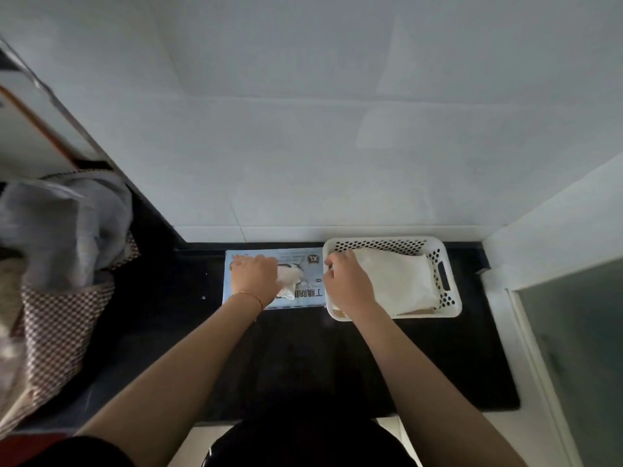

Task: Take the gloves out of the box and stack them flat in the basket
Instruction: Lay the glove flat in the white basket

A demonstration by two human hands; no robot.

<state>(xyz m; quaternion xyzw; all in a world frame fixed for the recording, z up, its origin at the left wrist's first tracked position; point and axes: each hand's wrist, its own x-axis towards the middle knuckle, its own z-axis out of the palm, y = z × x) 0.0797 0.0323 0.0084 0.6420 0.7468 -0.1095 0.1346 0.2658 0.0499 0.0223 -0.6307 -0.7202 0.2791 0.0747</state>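
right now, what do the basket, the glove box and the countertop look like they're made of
Basket: white moulded plastic, going by its punched holes and cut-out handle. Glove box: printed cardboard, probably, with flat light-blue faces and an XL label. Countertop: dark, smooth and faintly glossy, perhaps polished stone, though the dim light leaves that open.

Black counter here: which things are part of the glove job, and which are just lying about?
Job:
pale blue cardboard glove box
white translucent glove at its opening
white perforated plastic basket
flat white glove stack

Lying about:
brown checked fabric bag
grey cloth
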